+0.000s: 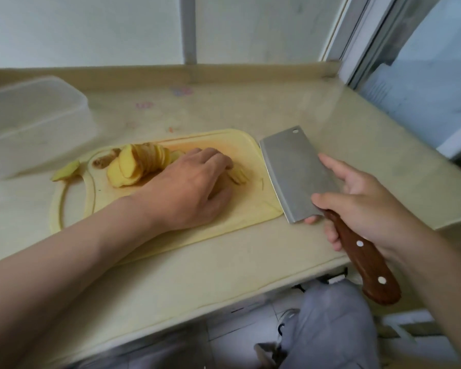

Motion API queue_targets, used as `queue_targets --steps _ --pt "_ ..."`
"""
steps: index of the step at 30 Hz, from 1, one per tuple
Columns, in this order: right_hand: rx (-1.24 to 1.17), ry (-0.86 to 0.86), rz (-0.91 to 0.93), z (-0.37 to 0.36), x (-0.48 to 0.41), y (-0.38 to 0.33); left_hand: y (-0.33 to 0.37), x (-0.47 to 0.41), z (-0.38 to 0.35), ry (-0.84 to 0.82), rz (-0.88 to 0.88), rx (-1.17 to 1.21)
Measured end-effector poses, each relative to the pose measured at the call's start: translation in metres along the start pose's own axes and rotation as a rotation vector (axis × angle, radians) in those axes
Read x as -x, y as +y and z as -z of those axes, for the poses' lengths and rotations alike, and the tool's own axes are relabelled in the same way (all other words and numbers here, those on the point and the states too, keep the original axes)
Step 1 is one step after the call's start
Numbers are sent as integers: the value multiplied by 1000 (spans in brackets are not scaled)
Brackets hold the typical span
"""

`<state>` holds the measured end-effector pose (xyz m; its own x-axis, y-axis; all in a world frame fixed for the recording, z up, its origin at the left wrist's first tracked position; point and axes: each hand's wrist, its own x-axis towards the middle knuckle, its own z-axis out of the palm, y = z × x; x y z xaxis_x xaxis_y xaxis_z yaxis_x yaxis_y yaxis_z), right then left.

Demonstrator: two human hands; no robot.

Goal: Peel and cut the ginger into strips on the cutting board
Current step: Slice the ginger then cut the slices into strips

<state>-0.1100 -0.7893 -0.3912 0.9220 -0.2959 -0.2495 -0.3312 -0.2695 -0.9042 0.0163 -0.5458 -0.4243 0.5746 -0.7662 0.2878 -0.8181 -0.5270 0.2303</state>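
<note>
A pale yellow cutting board (245, 206) lies on the counter. Several yellow ginger slices (137, 165) lean in a fanned row at its far left side. My left hand (194, 185) lies palm down on the board with its fingers curled over a few more slices (238, 177) at its fingertips. My right hand (362, 201) grips a cleaver (294, 171) by its brown wooden handle, thumb and forefinger pinching the blade. The blade hangs just off the board's right edge, clear of the ginger.
A ginger scrap (65, 172) and brown peel bits (105, 159) lie at the board's left end. A translucent plastic container (30, 123) stands at the far left of the beige counter (250, 110). The counter's front edge runs near my knees.
</note>
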Motion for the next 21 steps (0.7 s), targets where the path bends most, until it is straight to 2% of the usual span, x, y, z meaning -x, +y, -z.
queue_targets --steps 3,9,21 --pt "32 27 6 -5 3 2 9 -4 -2 2 71 4" --pt "161 35 27 -20 1 -4 20 -8 -1 124 142 118" --pt "118 2 40 -32 -13 -10 15 -10 -1 132 295 285"
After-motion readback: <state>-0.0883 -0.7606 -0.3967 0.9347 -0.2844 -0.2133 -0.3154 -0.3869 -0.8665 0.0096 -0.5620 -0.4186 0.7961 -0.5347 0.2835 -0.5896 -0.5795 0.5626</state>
